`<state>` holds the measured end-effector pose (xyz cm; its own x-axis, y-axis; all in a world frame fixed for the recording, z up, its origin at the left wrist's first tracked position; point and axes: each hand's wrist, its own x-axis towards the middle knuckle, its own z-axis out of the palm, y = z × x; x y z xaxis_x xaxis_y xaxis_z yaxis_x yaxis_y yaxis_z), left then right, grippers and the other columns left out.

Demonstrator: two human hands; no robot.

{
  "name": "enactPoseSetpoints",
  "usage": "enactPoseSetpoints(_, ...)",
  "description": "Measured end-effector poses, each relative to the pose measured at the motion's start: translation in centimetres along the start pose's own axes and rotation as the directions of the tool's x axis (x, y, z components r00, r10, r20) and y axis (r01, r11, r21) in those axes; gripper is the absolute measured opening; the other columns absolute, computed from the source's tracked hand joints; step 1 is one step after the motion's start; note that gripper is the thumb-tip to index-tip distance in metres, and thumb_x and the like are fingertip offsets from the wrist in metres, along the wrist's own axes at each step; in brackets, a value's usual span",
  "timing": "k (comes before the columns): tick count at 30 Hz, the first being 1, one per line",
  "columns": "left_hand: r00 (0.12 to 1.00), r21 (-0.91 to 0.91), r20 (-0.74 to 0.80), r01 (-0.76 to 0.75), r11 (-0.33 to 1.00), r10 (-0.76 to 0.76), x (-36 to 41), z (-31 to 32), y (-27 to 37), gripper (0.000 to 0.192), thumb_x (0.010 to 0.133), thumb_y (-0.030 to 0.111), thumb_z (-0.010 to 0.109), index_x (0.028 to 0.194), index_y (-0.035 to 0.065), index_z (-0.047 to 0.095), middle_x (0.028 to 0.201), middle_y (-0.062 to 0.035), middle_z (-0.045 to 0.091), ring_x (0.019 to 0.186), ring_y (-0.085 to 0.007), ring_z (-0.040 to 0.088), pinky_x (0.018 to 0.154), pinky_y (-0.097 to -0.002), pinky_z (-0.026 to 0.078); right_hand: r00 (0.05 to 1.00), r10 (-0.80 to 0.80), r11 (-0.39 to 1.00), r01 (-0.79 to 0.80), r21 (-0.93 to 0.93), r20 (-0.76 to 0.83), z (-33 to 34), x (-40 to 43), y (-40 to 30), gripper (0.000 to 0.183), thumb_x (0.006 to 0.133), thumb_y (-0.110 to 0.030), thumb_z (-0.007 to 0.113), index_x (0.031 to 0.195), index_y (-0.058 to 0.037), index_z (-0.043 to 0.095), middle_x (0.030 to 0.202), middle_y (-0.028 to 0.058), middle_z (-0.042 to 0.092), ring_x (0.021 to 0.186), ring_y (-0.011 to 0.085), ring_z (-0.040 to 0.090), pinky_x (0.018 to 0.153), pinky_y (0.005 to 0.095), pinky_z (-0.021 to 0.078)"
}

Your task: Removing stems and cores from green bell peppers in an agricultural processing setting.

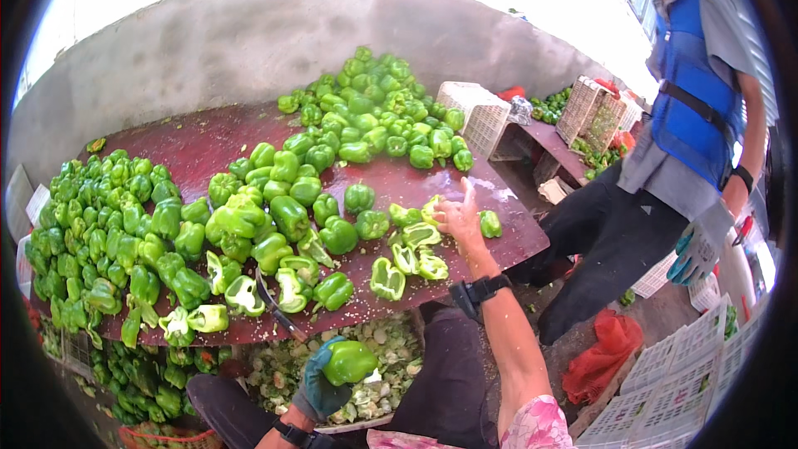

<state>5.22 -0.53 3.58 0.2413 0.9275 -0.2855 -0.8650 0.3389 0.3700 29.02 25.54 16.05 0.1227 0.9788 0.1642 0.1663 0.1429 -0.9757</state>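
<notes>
My left hand, in a grey and teal glove, grips a whole green bell pepper over a crate of pepper scraps. Bare and empty, my right hand reaches over the red tabletop with its fingers spread, beside cut pepper halves. A knife with a curved blade lies at the table's near edge, its handle towards my left hand. Halved peppers surround the blade. Whole peppers are heaped behind them, with a large pile on the left and another at the back.
A person in a blue vest stands at the right, one gloved hand hanging down. White plastic crates and a red mesh sack are at the lower right. More peppers lie below the table at left. A concrete wall curves behind.
</notes>
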Motion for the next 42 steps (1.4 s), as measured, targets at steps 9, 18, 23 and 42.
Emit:
enactPoseSetpoints(9,0.996,0.171,-0.002,-0.089,0.981,0.091,1.4,-2.4,-1.5,0.048,0.088,0.043,0.061,0.125,0.0138,0.052,0.122,-0.0084,0.058,0.111,-0.027,0.058,0.095,-0.0447,0.049,0.408,0.017,0.941,0.302,-0.152,0.913,6.9,-19.4,7.7,0.07,0.083,-0.037,0.066,0.139,-0.0041,0.041,0.141,0.0203,0.041,0.127,0.0349,0.043,0.109,0.043,0.0331)
enactPoseSetpoints(18,0.95,0.333,0.041,-0.306,0.892,0.31,2.6,-3.1,-1.2,0.043,0.088,0.035,0.064,0.121,0.0106,0.054,0.111,-0.0058,0.06,0.102,-0.0193,0.061,0.084,-0.0325,0.054,0.72,-0.169,0.958,0.28,-0.06,0.673,9.0,-22.1,10.3,0.063,0.077,-0.038,0.072,0.127,-0.008,0.049,0.128,0.0173,0.053,0.119,0.0335,0.051,0.101,0.0406,0.041)
enactPoseSetpoints(23,0.986,0.232,-0.161,-0.014,0.973,0.053,2.5,-4.9,0.2,0.038,0.096,0.038,0.05,0.124,0.0125,0.054,0.117,-0.0045,0.061,0.106,-0.0194,0.061,0.086,-0.0343,0.053,0.751,-0.065,0.96,0.226,-0.164,0.657,10.9,-23.4,11.0,0.065,0.07,-0.033,0.07,0.127,-0.0103,0.048,0.125,0.0186,0.046,0.117,0.0372,0.047,0.1,0.0435,0.0404)
enactPoseSetpoints(42,0.977,0.292,-0.167,-0.082,0.953,0.136,1.6,-5.9,-1.8,0.046,0.092,0.049,0.051,0.12,0.0142,0.056,0.12,-0.0035,0.062,0.106,-0.0229,0.059,0.093,-0.0399,0.048,0.891,0.029,0.989,0.041,-0.143,0.454,4.6,-22.1,8.9,0.044,0.089,-0.025,0.06,0.125,-0.0032,0.048,0.127,0.0209,0.047,0.115,0.0325,0.054,0.093,0.0432,0.0465)
